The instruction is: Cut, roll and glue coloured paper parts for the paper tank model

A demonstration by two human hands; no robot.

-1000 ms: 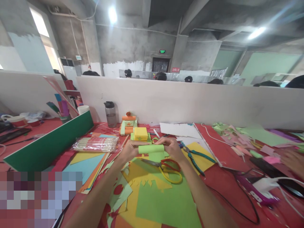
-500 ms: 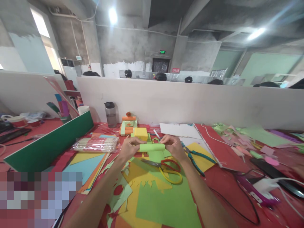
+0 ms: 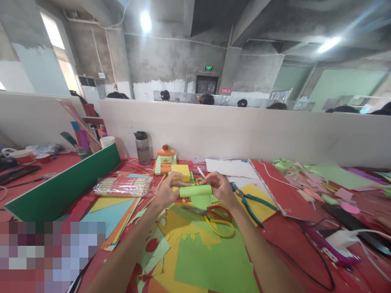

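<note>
A light green paper roll [image 3: 195, 191] is held level above the worktable, one end in each hand. My left hand [image 3: 170, 188] grips its left end, and my right hand [image 3: 219, 185] has fingers curled round the right end. Just below the roll lie scissors [image 3: 210, 212] with one red and one yellow handle, on yellow and green paper sheets [image 3: 214, 260]. Behind my left hand stands a yellow paper box [image 3: 181, 171]. Further back is an orange and green paper model [image 3: 165, 160] with a star on its front.
Teal-handled pliers [image 3: 253, 203] rest on yellow paper to the right. To the left lie wrapped sticks [image 3: 123, 185] and a standing dark green board [image 3: 67, 183]. A water bottle [image 3: 142, 147] stands by the white partition [image 3: 244, 130]. Paper scraps and a purple power strip [image 3: 332, 246] lie at right.
My right hand's fingers have shifted slightly up and left over the roll's end. The roll has tilted a little, its left end slightly lower.
</note>
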